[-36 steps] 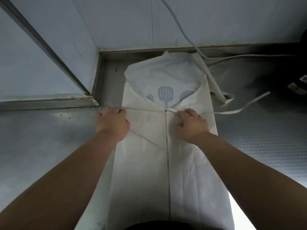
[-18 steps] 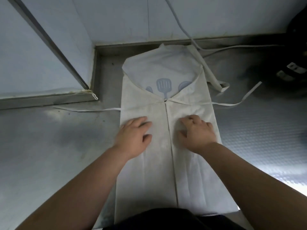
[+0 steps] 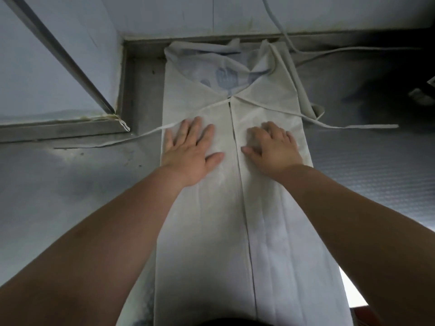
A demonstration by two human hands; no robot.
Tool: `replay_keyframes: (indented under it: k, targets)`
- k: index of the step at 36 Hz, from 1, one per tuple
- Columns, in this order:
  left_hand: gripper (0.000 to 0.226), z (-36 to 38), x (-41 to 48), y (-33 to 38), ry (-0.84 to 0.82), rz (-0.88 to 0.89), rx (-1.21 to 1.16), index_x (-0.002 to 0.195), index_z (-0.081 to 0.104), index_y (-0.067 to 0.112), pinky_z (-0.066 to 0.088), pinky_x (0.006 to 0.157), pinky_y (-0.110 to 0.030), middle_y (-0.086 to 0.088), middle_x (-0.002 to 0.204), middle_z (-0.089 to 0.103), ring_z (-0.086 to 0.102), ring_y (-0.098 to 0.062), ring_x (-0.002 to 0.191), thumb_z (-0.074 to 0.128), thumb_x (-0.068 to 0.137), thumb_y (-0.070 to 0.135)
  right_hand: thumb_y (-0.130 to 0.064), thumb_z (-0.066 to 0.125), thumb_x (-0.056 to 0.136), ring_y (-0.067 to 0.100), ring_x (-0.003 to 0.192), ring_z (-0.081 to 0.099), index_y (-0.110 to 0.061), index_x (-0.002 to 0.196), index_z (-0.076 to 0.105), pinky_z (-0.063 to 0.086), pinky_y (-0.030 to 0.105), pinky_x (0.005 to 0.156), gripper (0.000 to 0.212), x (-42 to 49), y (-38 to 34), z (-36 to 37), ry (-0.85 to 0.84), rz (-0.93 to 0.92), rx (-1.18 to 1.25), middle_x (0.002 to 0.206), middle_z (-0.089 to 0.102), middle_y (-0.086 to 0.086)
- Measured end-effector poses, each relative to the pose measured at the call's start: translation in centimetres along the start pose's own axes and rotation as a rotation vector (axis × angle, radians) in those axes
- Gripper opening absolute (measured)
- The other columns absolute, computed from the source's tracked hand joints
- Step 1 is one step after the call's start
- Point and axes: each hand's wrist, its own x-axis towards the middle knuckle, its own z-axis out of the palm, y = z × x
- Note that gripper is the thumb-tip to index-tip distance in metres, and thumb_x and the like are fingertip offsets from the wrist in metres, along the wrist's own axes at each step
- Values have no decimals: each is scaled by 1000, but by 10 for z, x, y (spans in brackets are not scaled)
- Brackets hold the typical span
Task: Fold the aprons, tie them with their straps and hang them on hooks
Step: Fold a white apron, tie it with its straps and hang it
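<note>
White fabric apron [image 3: 204, 243], frame centre on grey steel counter [image 3: 70, 184]: sides folded in, edges meeting. My left hand [image 3: 188, 149], right hand [image 3: 271, 149] flat, pressing panels, grasping nothing. Thin white straps [image 3: 353, 126] loose, upper frame. Remaining, I judge: fold shorter, tie, hang.

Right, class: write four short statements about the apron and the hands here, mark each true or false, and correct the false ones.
1. Both the left hand and the right hand rest on the apron. True.
2. The apron hangs from a hook. False: it lies on the steel counter.
3. A blue print shows at its far end. True.
4. The straps are tied round it. False: the left strap and right strap trail loose over the counter.
</note>
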Motion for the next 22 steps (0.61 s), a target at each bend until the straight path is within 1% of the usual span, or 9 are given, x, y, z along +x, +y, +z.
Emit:
replay_keyframes:
  k: [2,4,6,8,10,12,15,17,22]
  targets:
    - [67,0,2,4,103,-19,27,149,8,33,-2,114,-48,0,159,-3,-3,-23,145,23,91,64,-51,43,93,29,129,35,-21,132,45,20,37,107,49,-4,-3,-1,53,22,-28,141,37,8]
    - [59,4,-8,11,244,-11,30,144,29,28,15,110,-43,-3,153,21,21,-25,138,32,93,57,-50,42,93,30,117,45,-17,118,54,27,37,99,44,-15,-6,2,80,-4,-73,129,48,8]
    - [46,12,-27,17,321,-5,-56,133,48,24,28,98,-40,-3,137,43,39,-28,123,41,92,46,-47,43,94,30,108,50,-14,105,59,29,36,92,38,-34,-6,7,96,-50,-53,120,52,7]
    - [41,18,-47,20,389,23,-126,116,62,20,39,85,-39,-6,116,57,52,-32,103,41,87,40,-39,44,95,29,106,51,-13,103,61,28,34,89,32,-54,-3,9,92,-90,-32,121,53,6]
    - [39,24,-66,20,436,54,-174,104,68,17,46,75,-39,-6,103,62,59,-33,88,41,82,35,-34,46,95,28,109,51,-14,110,61,27,32,89,29,-73,3,11,61,-115,-40,126,51,6]
    - [38,30,-90,24,412,84,-197,101,69,16,49,72,-41,-6,99,63,61,-33,85,42,79,31,-32,47,94,28,111,51,-15,115,61,27,32,91,30,-96,8,13,32,-130,-38,129,50,5]
    - [35,41,-129,33,356,64,-220,102,71,15,48,75,-41,-6,100,65,62,-33,86,48,79,27,-33,45,94,26,111,51,-17,117,61,28,31,93,31,-132,18,16,3,-131,-48,129,50,3]
    - [39,47,-150,36,340,23,-244,103,71,15,48,78,-41,-5,102,65,62,-33,88,44,78,29,-32,45,95,26,110,53,-18,116,61,28,31,93,30,-148,24,20,2,-119,-49,129,50,2]
    - [43,74,-218,52,400,-60,-251,104,72,16,47,84,-41,-6,106,66,62,-34,94,40,80,32,-29,43,95,28,108,53,-19,117,60,29,32,93,30,-202,38,33,30,-109,-62,130,49,2]
